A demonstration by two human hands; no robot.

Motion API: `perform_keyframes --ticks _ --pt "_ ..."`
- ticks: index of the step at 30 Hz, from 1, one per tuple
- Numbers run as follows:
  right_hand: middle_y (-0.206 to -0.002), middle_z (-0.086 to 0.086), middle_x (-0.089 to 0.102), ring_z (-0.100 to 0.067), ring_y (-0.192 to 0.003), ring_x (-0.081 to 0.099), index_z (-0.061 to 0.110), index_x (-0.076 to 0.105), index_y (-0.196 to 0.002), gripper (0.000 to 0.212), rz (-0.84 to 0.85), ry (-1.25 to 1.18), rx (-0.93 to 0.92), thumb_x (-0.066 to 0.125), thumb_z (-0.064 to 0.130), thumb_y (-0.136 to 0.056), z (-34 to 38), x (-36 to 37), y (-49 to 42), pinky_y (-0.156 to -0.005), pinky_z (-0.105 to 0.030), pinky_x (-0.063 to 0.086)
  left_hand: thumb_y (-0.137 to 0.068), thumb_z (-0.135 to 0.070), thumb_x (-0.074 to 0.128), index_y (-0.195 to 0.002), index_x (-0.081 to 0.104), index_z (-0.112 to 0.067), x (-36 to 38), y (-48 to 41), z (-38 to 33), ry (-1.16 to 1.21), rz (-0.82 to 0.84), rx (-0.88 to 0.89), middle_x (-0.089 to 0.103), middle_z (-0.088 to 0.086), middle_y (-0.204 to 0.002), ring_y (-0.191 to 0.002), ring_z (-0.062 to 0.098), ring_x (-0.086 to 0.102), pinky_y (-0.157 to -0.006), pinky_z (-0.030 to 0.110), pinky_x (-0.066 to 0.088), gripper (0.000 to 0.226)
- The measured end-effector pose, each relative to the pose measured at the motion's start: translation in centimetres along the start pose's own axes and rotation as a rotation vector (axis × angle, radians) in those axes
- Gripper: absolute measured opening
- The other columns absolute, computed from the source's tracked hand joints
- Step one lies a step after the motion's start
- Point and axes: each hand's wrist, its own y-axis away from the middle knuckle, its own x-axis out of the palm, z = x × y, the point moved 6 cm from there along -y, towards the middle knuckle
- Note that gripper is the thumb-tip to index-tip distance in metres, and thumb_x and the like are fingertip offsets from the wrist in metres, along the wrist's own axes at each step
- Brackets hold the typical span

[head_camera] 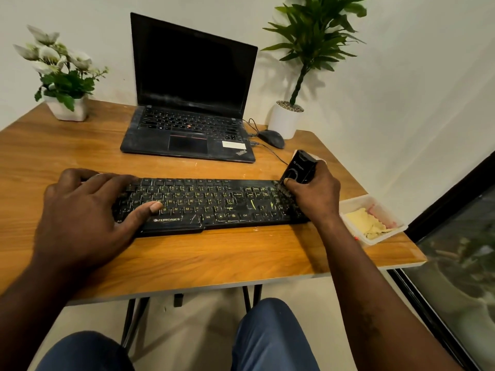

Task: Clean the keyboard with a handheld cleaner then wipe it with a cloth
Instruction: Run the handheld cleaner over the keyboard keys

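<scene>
- Keyboard (211,203): black, lying flat across the wooden table (187,258).
- Left hand (88,210): fingers spread, pressing flat on the keyboard's left end.
- Right hand (314,195): grasps the handheld cleaner (298,167), bristles on the right-end keys.
- Cloth (365,222): yellow, inside the white tray (385,210), right of the keyboard.

Single head-worn wide view, looking forward and down, close over the near table (214,258) edge, wall far behind
</scene>
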Motion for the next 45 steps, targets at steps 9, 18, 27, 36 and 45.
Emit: perform_keyframes --ticks 9,18,27,36,45 --pt "-0.122 0.003 0.068 -0.015 -0.109 0.065 0.023 0.057 -0.130 0.061 0.118 -0.042 0.026 0.087 0.029 -0.078 -0.5 -0.2 -1.6 -0.090 -0.035 0.056 -0.090 -0.077 0.041 -0.135 0.061 -0.024 0.0 -0.1 -0.1 -0.010 0.004 0.016 0.068 0.009 -0.127 -0.118 0.036 0.044 -0.086 0.053 0.042 0.072" --pt "-0.123 0.000 0.069 -0.012 -0.103 0.063 0.020 0.057 -0.129 0.060 0.071 0.011 -0.047 0.088 0.030 -0.078 0.0 -0.4 -1.1 -0.070 -0.016 0.046 -0.089 -0.079 0.040 -0.134 0.061 -0.022 0.8 -0.2 0.4 -0.005 0.015 0.016 0.068 0.008 -0.126 -0.118 0.038 0.046 -0.091 0.056 0.044 0.076" --pt "-0.122 0.004 0.069 -0.012 -0.108 0.065 0.022 0.057 -0.130 0.061 0.129 -0.046 -0.006 0.088 0.029 -0.078 -0.6 -0.5 -1.3 -0.077 -0.022 0.050 -0.088 -0.081 0.039 -0.136 0.058 -0.024 1.6 -0.5 1.1 -0.002 0.041 0.012 0.067 0.008 -0.128 -0.121 0.038 0.048 -0.096 0.056 0.041 0.076" --pt "-0.123 -0.001 0.070 -0.014 -0.104 0.065 0.017 0.057 -0.129 0.062 0.097 0.055 -0.075 0.088 0.029 -0.077 -0.3 -0.9 -1.3 -0.076 -0.024 0.052 -0.089 -0.080 0.038 -0.137 0.057 -0.025 1.3 -0.4 0.8 0.007 0.051 0.004 0.067 0.008 -0.128 -0.120 0.037 0.046 -0.093 0.056 0.043 0.075" --pt "-0.122 -0.003 0.070 -0.016 -0.104 0.065 0.016 0.058 -0.127 0.060 0.075 0.056 -0.026 0.088 0.029 -0.076 -0.5 -1.0 -2.2 -0.077 -0.026 0.050 -0.089 -0.079 0.040 -0.135 0.057 -0.025 1.2 -0.3 0.7 0.030 0.032 -0.010 0.067 0.011 -0.124 -0.117 0.038 0.046 -0.090 0.058 0.044 0.073"
